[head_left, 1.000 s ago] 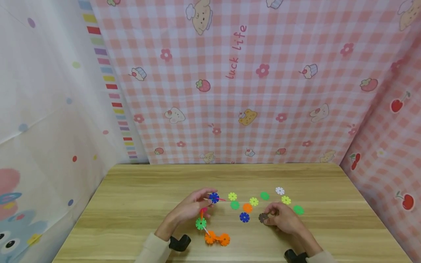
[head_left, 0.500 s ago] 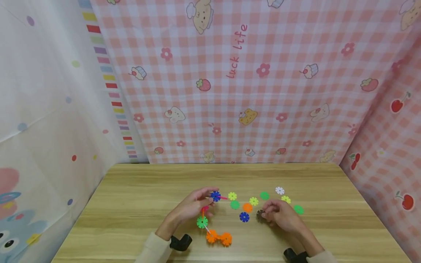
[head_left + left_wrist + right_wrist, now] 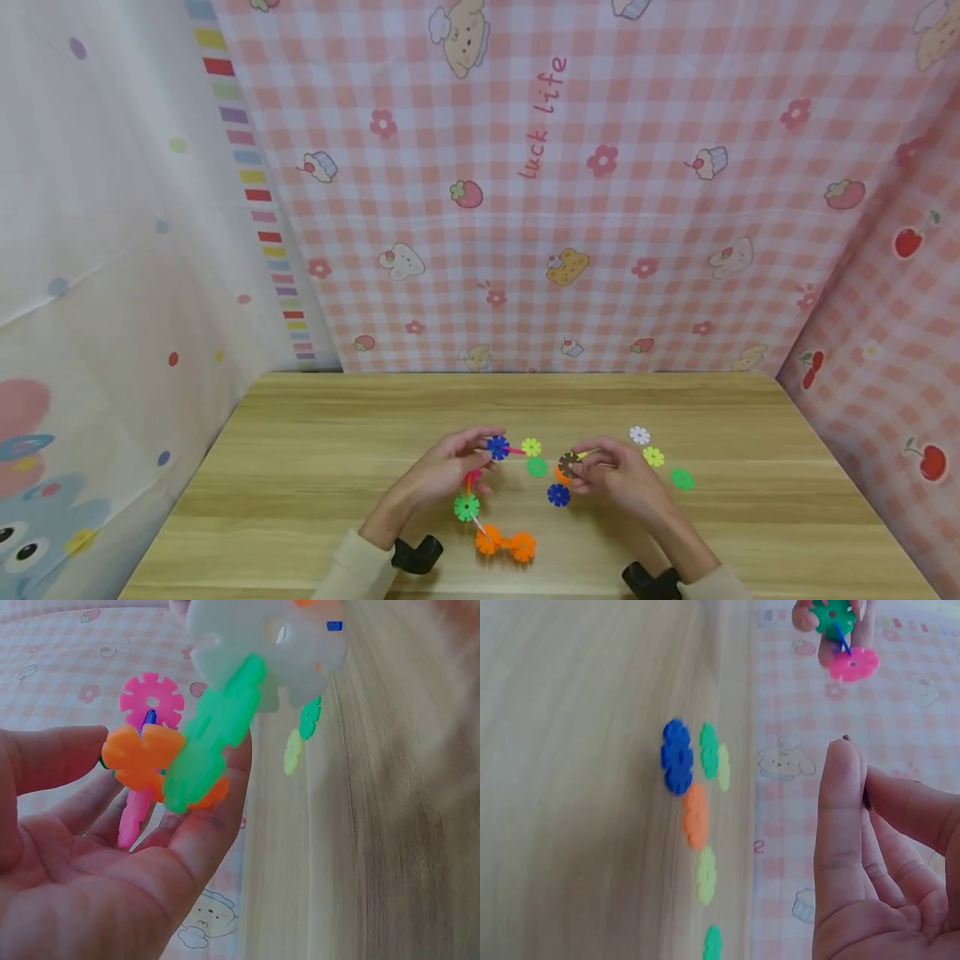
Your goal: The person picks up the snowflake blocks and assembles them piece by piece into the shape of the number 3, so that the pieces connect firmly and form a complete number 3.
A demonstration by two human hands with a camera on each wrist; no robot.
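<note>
My left hand [image 3: 442,468] holds a chain of interlocking snowflake discs between thumb and fingers. A blue disc [image 3: 498,447] shows at its fingertips with a pink disc [image 3: 854,664] edge-on beside it. Below the hand hang a green disc [image 3: 467,507] and orange discs [image 3: 522,547]. In the left wrist view an orange disc [image 3: 142,755], a green disc [image 3: 217,731] and a whitish disc [image 3: 255,645] are joined. A brown snowflake disc [image 3: 567,464] is pinched between thumb and index finger of my right hand [image 3: 622,479]; the right wrist view shows only its dark edge.
Loose discs lie on the wooden table [image 3: 337,467]: a blue disc [image 3: 558,495] and an orange disc [image 3: 696,816] near the right hand, a green disc [image 3: 536,467] between the hands, a white disc [image 3: 639,435] farther right. A checked curtain [image 3: 570,208] hangs behind.
My right hand has moved left with the brown disc, from right of the loose blue disc to over the orange one. The left hand and its chain have shifted slightly right.
</note>
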